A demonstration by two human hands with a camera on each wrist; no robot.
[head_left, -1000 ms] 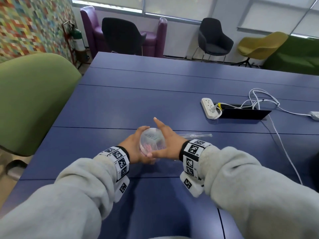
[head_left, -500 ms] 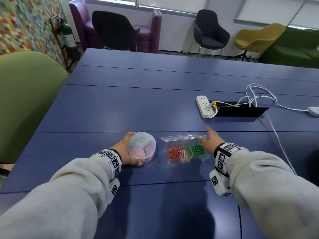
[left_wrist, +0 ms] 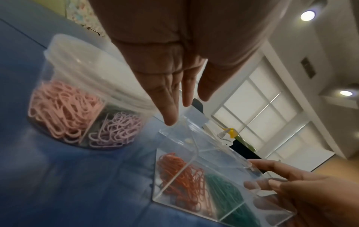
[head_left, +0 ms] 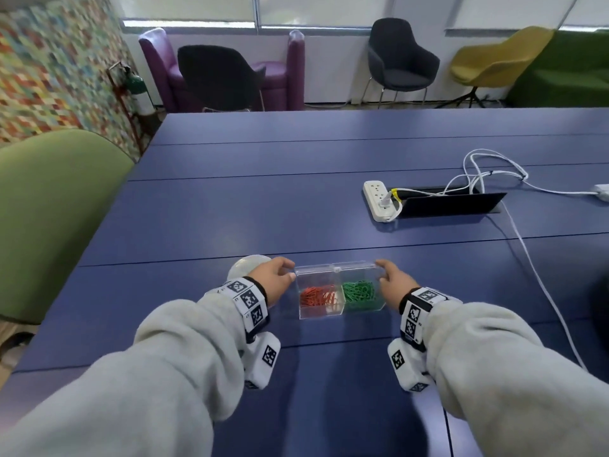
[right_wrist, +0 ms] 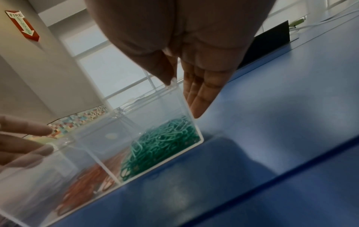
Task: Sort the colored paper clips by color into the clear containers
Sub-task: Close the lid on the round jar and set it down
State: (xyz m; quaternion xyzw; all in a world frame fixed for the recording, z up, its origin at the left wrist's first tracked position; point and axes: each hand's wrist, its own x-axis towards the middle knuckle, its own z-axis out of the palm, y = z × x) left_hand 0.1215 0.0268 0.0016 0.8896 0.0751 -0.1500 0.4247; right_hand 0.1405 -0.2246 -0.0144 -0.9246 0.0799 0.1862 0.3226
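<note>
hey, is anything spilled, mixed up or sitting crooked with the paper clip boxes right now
Nothing stands out. The clear rectangular box sits flat on the blue table, orange clips and green clips in separate compartments. The round lidded tub keeps pink and lilac clips divided. No loose clips visible.

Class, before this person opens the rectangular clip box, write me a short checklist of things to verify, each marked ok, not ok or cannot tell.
1. Both hands at the box: ok. The left hand and the right hand touch opposite ends of the rectangular box.
2. Box flat on the table: ok.
3. Colors separate: ok. The orange clips and the green clips lie in different compartments.
4. Box lid shut: cannot tell; clear plastic.
5. Round container out of the way: ok. It stands left of the box, lid on.
6. Grip firm: cannot tell.
</note>
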